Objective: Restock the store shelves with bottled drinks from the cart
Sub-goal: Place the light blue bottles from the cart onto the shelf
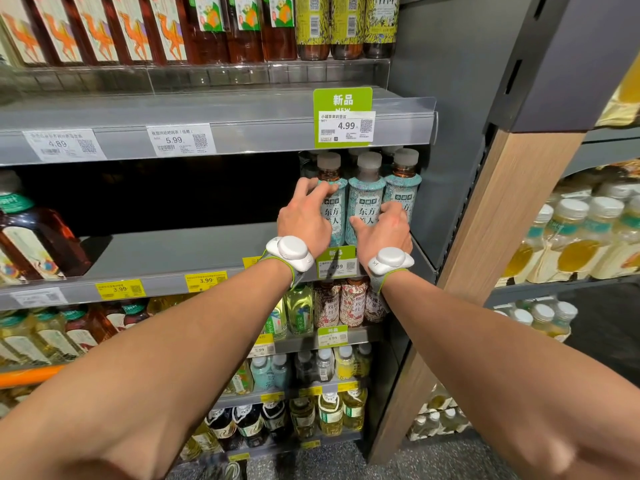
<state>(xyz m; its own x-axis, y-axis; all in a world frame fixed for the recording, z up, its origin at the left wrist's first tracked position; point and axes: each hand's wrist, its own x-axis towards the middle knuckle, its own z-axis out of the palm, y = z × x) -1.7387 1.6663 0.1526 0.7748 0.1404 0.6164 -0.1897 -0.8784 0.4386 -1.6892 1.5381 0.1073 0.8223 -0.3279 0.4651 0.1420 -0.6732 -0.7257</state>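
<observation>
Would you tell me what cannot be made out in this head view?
- Cart: not in the frame.
- Back of the shelf beside the teal bottles: lost in darkness.
- Price tag below them: partly covered by the wrist devices.
- Right hand: its back hides which bottle the fingers grip.

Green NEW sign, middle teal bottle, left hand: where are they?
Green NEW sign (343,98): head view, green top part.
Middle teal bottle (366,192): head view, label.
Left hand (303,221): head view, back of hand.
</observation>
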